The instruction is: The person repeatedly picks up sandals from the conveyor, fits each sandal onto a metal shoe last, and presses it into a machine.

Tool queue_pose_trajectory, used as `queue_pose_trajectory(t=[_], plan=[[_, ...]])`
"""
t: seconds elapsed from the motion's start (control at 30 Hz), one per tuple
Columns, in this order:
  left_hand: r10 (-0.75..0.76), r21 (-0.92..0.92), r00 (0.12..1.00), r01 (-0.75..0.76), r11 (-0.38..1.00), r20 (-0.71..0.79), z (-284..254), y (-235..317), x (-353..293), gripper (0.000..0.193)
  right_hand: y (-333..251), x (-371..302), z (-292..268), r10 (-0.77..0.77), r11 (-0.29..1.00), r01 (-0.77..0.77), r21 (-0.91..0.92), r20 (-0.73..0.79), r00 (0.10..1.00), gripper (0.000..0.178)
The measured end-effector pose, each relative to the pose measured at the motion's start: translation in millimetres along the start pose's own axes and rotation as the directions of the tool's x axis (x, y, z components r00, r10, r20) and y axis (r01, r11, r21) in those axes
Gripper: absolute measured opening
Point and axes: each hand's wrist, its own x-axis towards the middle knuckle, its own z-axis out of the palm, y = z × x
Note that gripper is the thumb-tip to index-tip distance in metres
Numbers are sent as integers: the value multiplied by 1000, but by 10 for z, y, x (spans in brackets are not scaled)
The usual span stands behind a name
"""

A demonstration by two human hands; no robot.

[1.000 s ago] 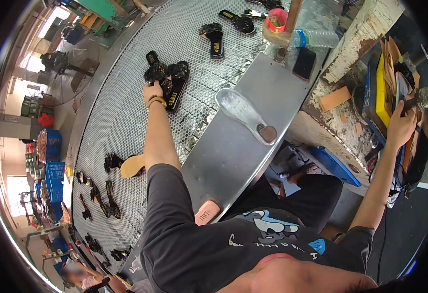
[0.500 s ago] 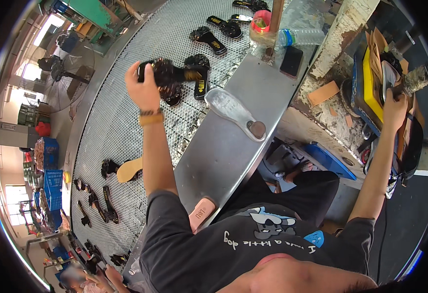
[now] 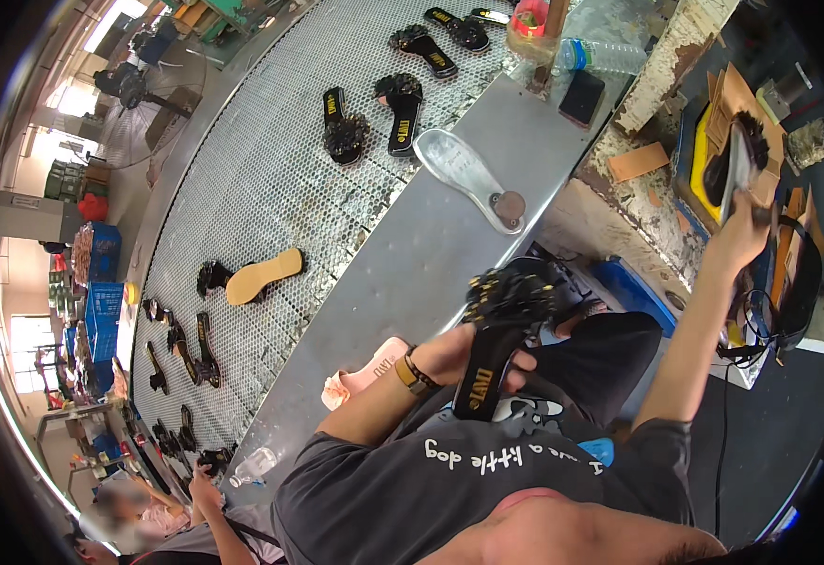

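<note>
A black slide sandal (image 3: pixel 489 363) with a shaggy dark flower of gold-flecked petals on its strap is held in front of my chest. My left hand (image 3: pixel 451 356) is closed around its side, fingers showing past the far edge. Over on the right, my right hand (image 3: pixel 743 235) grips the grey handle of a brush (image 3: pixel 749 151) with dark bristles, raised beside a yellow-edged box (image 3: pixel 704 165). A pink slide sandal (image 3: pixel 384 365) lies on the metal ledge (image 3: pixel 365 301), to the left of my left wrist. A clear sole-shaped plate (image 3: pixel 454 169) rests farther along that ledge.
Several black sandals (image 3: pixel 344 132) sit on the perforated metal table (image 3: pixel 242 198); one with a tan sole (image 3: pixel 266 276) lies upside down. A phone (image 3: pixel 581 99) and a clear bottle (image 3: pixel 609 56) are at the ledge's far end. A co-worker's hand (image 3: pixel 207 494) shows at lower left.
My left hand has brought the black sandal from over the table to my chest. My right hand has drawn the brush up beside the box.
</note>
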Motion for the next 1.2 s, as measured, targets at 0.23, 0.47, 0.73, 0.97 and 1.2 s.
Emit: queue_pose_trajectory(t=[0.23,0.47,0.73,0.97,1.2], plan=[[240,170,924,-196,966,-297,4,-73,49,55,-809,-2835,-224,-13,983,-131,128,761,648,19],[644,237,408,-695,679,-647,-329,279,-532,83,-982,-2857,-359,188,857,-438,-272,956,-226,34],[709,468,537,-533,705,-457,-69,-212,459,54,-895,-3165,-429,-57,994,-58,89,907,417,35],[689,632,724,-546,550,25,267,-324,1187,77,-672,-2395,-897,178,978,-178,-107,873,454,75],[-119,818,839,-472,329,532,722,-385,1235,46,-396,-942,-575,-1,954,105,-283,347,938,69]])
